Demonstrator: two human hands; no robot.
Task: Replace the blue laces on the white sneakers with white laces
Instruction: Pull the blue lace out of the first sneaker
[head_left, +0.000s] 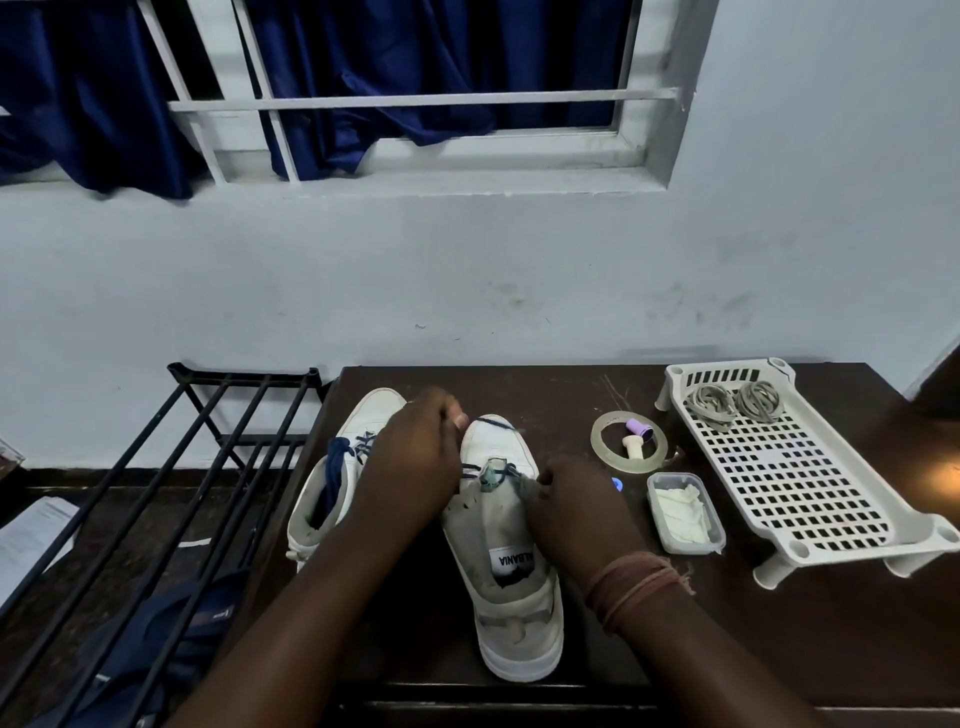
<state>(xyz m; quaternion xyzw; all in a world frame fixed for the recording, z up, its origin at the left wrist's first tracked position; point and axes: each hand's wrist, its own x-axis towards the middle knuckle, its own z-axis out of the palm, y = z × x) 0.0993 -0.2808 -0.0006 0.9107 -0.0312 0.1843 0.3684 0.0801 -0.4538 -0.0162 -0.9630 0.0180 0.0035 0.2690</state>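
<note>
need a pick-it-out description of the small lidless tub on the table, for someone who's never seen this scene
Start at the white perforated rack on the right of the dark table. Just left of its near end sits the small clear rectangular tub. Unlike the tape ring behind it, it is boxy and holds crumpled white material.

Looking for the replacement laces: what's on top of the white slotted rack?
Two coiled bundles of pale laces lie on the white rack at its far end. Whatever is under the rack cannot be seen.
</note>
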